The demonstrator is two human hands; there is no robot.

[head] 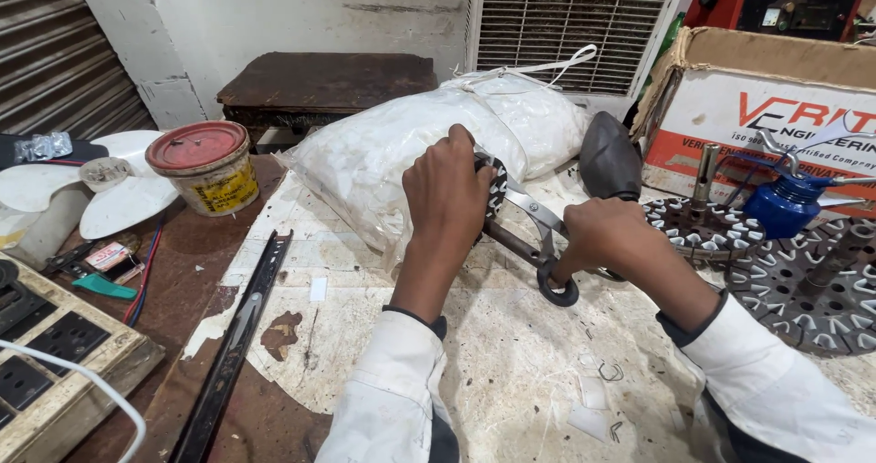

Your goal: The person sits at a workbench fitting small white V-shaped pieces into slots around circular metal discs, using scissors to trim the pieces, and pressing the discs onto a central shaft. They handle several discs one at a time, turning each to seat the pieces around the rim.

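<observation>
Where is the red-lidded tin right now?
In the head view, the red-lidded tin stands at left on the workbench, beside the white fan blade, left of the white plastic bag.

Counts from my feed: two hands, left hand (449, 189) and right hand (607, 237). One pair of scissors (538, 230). One white filled sack (429, 144). One red-lidded tin (205, 165). One blue oil can (787, 203). One cardboard box (776, 107). I make out two slotted metal discs (803, 285). One socket board (55, 353).
</observation>
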